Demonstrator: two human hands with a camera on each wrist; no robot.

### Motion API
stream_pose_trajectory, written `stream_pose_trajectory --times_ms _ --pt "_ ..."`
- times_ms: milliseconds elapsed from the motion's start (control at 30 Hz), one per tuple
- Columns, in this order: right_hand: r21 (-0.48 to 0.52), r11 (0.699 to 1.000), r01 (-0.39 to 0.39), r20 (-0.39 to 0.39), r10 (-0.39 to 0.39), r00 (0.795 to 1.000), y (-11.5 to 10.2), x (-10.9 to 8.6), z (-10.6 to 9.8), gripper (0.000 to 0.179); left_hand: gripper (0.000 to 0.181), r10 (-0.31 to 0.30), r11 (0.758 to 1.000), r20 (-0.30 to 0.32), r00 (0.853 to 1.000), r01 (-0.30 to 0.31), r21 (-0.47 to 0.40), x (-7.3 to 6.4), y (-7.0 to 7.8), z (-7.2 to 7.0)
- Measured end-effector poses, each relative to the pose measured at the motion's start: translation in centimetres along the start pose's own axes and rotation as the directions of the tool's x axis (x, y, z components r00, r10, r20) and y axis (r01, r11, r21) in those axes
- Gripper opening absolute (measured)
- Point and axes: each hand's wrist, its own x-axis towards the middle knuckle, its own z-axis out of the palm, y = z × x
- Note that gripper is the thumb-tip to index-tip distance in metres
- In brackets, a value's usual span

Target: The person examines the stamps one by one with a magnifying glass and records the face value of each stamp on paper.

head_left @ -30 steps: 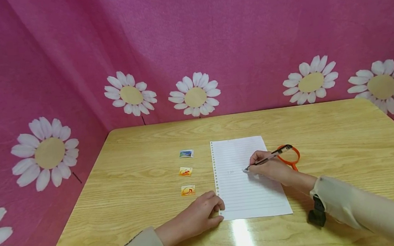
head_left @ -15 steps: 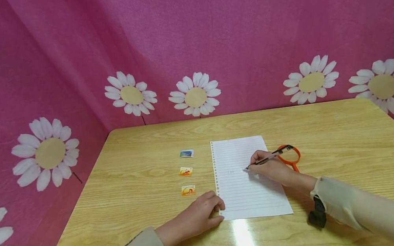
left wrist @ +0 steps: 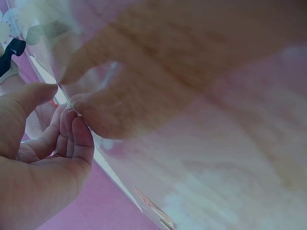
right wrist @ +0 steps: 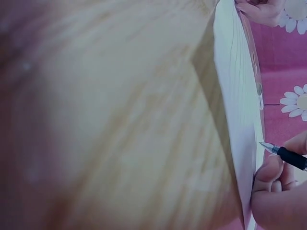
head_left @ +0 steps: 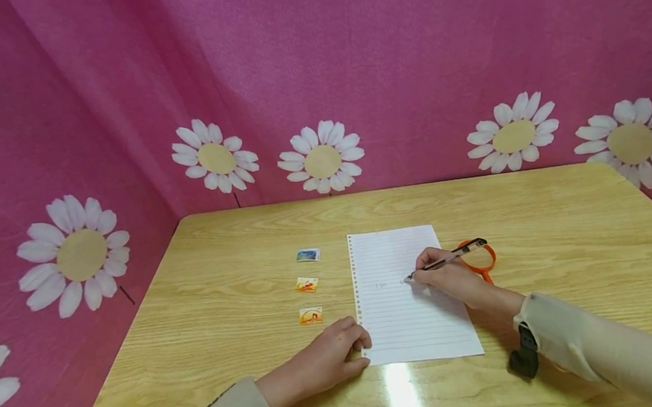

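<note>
A lined white sheet with a punched left edge lies on the table. My right hand grips a pen with a clear barrel, black grip and black cap end, its tip on or just over the sheet. Faint handwriting stands left of the tip. My left hand rests at the sheet's lower left edge, fingers loosely bent and thumb touching. In the right wrist view the pen shows its pointed tip beside the sheet. The left wrist view has the bent left fingers along the paper's edge.
Three small stamp-like pictures, a blue one, a yellow-red one and an orange one, form a column left of the sheet. An orange magnifying glass lies partly behind my right hand. A pink flowered cloth hangs behind the table.
The pen tip has shifted very slightly to the right, and a small new mark shows just left of it. My left hand and the sheet have stayed in place.
</note>
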Motion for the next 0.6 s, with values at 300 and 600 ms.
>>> stream_pose_trajectory --times_ms 300,600 --pt "-0.033 0.999 0.026 0.003 -0.026 1.0 0.21 0.05 0.07 0.015 0.013 -0.007 1.0 0.005 1.0 0.007 -0.005 0.01 -0.01 0.04" --pt "-0.008 0.997 0.083 0.017 -0.083 0.996 0.48 0.21 0.09 0.017 0.013 -0.008 1.0 0.006 1.0 0.008 -0.002 0.1 -0.11 0.07"
